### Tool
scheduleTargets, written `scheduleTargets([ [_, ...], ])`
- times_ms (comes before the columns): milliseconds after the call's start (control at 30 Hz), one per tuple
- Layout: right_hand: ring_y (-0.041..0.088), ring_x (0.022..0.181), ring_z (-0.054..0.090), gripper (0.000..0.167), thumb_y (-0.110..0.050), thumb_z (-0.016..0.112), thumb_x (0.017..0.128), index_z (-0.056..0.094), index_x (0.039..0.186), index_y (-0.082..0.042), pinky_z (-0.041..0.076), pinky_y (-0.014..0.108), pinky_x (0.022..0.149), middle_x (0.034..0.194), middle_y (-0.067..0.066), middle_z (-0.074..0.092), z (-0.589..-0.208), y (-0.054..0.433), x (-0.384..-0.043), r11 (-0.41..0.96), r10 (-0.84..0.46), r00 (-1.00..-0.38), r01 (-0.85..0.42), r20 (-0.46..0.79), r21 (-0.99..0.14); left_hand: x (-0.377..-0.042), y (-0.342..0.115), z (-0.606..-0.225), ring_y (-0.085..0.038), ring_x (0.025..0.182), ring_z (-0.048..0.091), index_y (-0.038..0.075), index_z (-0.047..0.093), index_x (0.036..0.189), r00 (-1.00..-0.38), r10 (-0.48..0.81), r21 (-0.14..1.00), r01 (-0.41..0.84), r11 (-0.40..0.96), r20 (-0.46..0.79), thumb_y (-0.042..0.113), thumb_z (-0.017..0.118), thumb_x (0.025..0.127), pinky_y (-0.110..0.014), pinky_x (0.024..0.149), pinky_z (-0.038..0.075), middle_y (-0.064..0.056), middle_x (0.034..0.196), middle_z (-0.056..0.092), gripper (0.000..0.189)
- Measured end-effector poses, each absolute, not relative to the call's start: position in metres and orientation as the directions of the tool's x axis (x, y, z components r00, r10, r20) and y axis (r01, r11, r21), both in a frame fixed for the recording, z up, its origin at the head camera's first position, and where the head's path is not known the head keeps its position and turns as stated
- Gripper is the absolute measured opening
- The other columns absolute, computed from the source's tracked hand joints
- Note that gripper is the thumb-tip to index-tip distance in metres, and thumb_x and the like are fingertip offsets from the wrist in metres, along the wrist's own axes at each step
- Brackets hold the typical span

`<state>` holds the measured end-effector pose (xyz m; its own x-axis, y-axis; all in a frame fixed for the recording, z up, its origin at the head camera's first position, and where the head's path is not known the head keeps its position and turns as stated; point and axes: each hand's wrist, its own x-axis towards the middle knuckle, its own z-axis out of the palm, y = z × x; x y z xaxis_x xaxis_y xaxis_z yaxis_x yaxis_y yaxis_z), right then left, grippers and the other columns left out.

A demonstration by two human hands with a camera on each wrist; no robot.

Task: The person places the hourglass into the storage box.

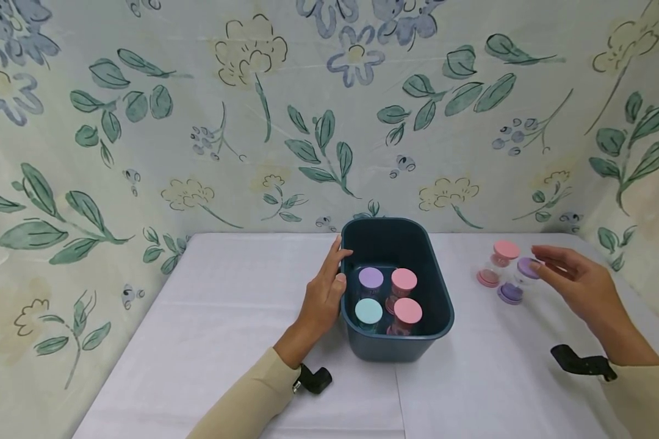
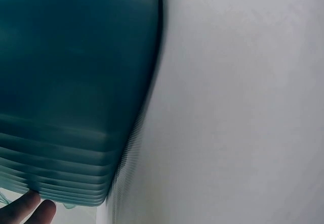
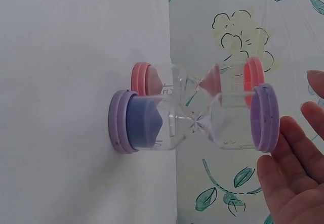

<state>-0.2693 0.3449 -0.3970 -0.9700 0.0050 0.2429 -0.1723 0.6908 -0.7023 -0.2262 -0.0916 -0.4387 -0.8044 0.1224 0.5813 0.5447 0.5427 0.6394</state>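
My left hand (image 1: 324, 296) rests against the left wall of a dark teal plastic bin (image 1: 398, 349), fingers extended along its side and one fingertip over the rim. In the left wrist view, two fingertips (image 2: 43, 211) show at the bin's ribbed outer wall. At the right, my right hand (image 1: 579, 283) is at the top cap of a purple sand timer (image 3: 195, 123), its fingers loosely spread beside the cap. The timer stands upright with its purple sand in the lower bulb. Just behind it stands a pink sand timer (image 1: 496, 263), with sand in both bulbs.
Inside the bin stand several sand timers: a purple one (image 1: 370, 278), a light teal one (image 1: 368, 311), a pink one at the back (image 1: 403, 281) and another pink one in front (image 1: 407, 311). A white cloth (image 1: 241, 292) covers the table; flowered fabric (image 1: 285, 122) hangs behind.
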Motion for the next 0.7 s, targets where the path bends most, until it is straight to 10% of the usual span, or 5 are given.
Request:
scheduleTargets([
  [700,0.051,0.123,0.043,0.073,-0.047,0.059,0.092,0.035,0.149,-0.008,0.048,0.007,0.064,0.144,0.028,0.04,-0.413,0.35,-0.276,0.72,-0.018,-0.992,-0.099,0.124,-0.686,-0.225,-0.091,-0.438,-0.012,0.144,0.023,0.02,0.037,0.144,-0.803,0.123,0.635,0.544,0.549,0.583,0.026,0.028,0.101,-0.041,0.108,0.033,0.0,0.161,0.016,0.045],
])
